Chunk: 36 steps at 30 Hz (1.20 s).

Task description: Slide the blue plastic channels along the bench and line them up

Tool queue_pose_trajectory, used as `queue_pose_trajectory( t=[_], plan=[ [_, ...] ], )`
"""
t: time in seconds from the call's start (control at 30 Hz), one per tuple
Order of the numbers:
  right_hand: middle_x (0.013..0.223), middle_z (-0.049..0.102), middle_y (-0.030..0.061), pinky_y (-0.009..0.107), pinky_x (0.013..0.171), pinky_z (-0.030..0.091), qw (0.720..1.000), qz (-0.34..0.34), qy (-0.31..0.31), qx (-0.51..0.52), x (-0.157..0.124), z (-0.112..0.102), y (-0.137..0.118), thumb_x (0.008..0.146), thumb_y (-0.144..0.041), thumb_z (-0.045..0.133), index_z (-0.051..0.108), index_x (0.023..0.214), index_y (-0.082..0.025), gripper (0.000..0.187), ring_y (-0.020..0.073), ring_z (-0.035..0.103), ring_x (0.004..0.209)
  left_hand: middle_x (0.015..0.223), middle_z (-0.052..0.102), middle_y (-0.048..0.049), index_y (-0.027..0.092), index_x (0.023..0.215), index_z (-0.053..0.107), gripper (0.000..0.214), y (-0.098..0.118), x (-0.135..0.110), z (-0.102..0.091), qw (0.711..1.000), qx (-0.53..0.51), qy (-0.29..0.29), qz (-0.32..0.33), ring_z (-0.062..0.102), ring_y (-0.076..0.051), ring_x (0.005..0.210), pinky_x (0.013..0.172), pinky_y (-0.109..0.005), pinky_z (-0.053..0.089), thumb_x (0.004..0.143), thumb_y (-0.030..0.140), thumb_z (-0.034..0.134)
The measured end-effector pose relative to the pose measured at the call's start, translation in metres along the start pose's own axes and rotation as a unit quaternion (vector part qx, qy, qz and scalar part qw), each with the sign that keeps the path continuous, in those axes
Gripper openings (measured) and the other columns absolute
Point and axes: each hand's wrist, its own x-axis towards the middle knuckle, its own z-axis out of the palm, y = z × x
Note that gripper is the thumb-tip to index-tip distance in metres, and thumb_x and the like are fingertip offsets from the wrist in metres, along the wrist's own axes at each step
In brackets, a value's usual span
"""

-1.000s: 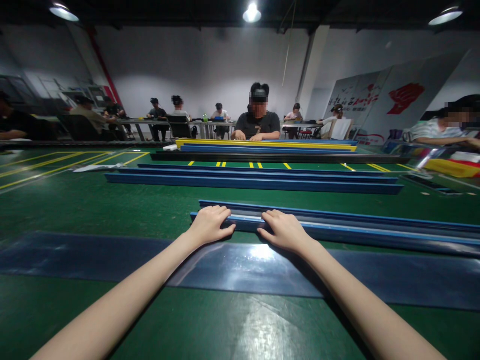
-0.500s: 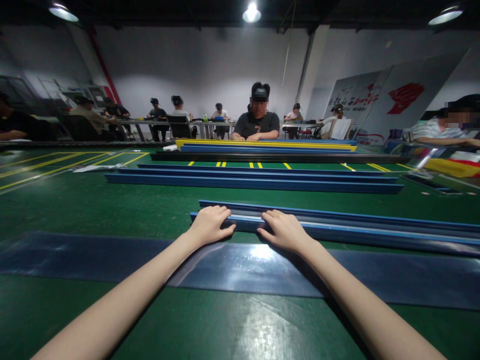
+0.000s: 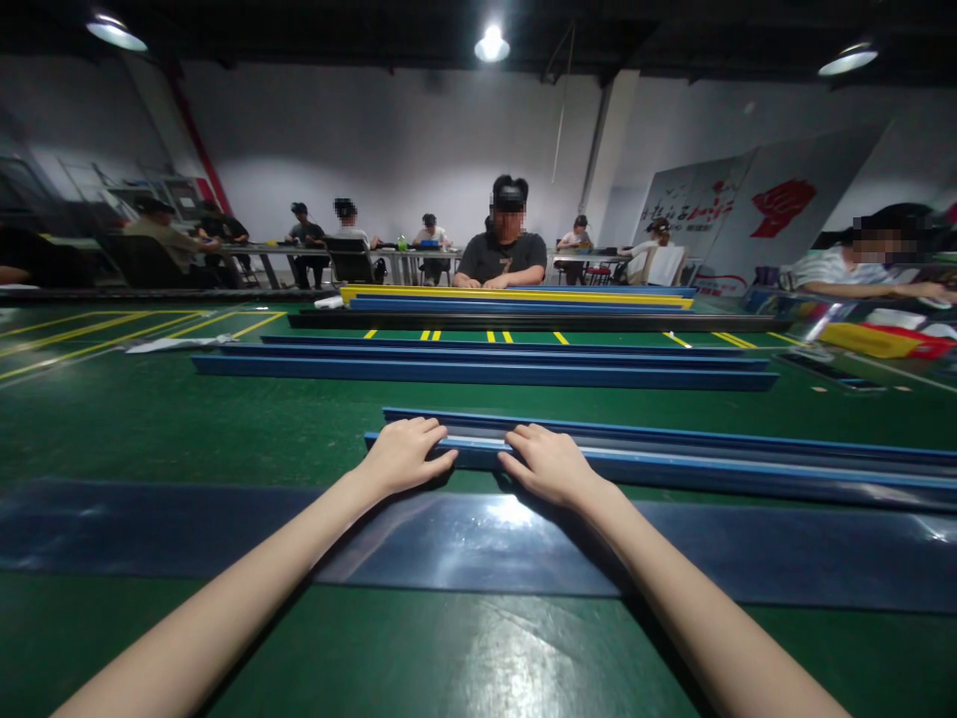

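Note:
Near the left end of a long blue channel strip, my left hand is closed over its front wall, with the fingers over the top and the thumb on the near side. A short way to the right, my right hand grips the same wall in the same manner. The channel lies across the green table, open side up, and its right end runs out of view. Beneath my forearms, on the near side, a flat glossy see-through strip lies crosswise.
Farther back lie more blue channels, a black strip and a yellow strip. A person sits across the green table. A dark flat device and a yellow-red item are at right.
The view has turned slightly, so everything sits a little farther left and lower. Both hands keep their grip on the blue channel strip.

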Motion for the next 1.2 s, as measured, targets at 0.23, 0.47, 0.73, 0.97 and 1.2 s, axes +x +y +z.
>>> queue_pose_trajectory(
  t=[0.23,0.47,0.73,0.97,1.2],
  plan=[
    [0.101,0.059,0.0076,0.028,0.073,0.039,0.999,-0.016,-0.038,0.02,0.002,-0.005,0.005,0.089,-0.036,0.026,0.056,0.095,-0.018,0.035,0.0189,0.052,0.096,0.082,0.062,-0.0029,0.018,0.079,0.056,0.027,0.009,0.006,-0.007,1.0,0.005,0.004,0.028,0.056,-0.017,0.078,0.068,-0.027,0.04,0.081,0.042,0.042],
    [0.099,0.06,0.0076,0.027,0.071,0.039,0.999,-0.037,-0.039,0.009,-0.007,-0.007,0.016,0.089,-0.03,0.027,0.055,0.096,-0.017,0.031,0.0189,0.054,0.091,0.084,0.059,-0.0034,0.018,0.081,0.056,0.024,0.028,0.025,-0.013,0.998,-0.002,0.034,0.049,0.051,-0.017,0.082,0.07,-0.028,0.038,0.085,0.031,0.037],
    [0.097,0.06,0.0078,0.027,0.071,0.038,0.998,-0.017,-0.052,-0.018,-0.028,-0.01,0.043,0.089,-0.027,0.028,0.055,0.096,-0.017,0.03,0.0194,0.055,0.089,0.092,0.058,-0.0041,0.017,0.089,0.056,0.024,0.064,0.064,-0.009,0.999,-0.022,0.04,0.024,0.05,-0.017,0.086,0.072,-0.029,0.036,0.086,0.026,0.034],
    [0.091,0.06,0.007,0.027,0.069,0.038,0.999,0.02,-0.029,-0.025,-0.042,-0.004,0.06,0.09,-0.034,0.028,0.056,0.091,-0.018,0.032,0.0189,0.055,0.086,0.089,0.061,-0.0065,0.016,0.089,0.056,0.029,0.101,0.088,0.002,0.999,-0.04,-0.01,-0.015,0.055,-0.021,0.085,0.074,-0.034,0.038,0.087,0.027,0.03],
    [0.089,0.061,0.0066,0.026,0.067,0.038,1.0,0.022,-0.009,-0.015,-0.044,-0.002,0.06,0.089,-0.035,0.031,0.057,0.089,-0.018,0.031,0.0181,0.055,0.083,0.086,0.062,-0.0078,0.015,0.086,0.056,0.031,0.103,0.087,0.007,0.999,-0.036,-0.016,-0.037,0.058,-0.021,0.083,0.072,-0.033,0.042,0.087,0.028,0.028]
  ],
)
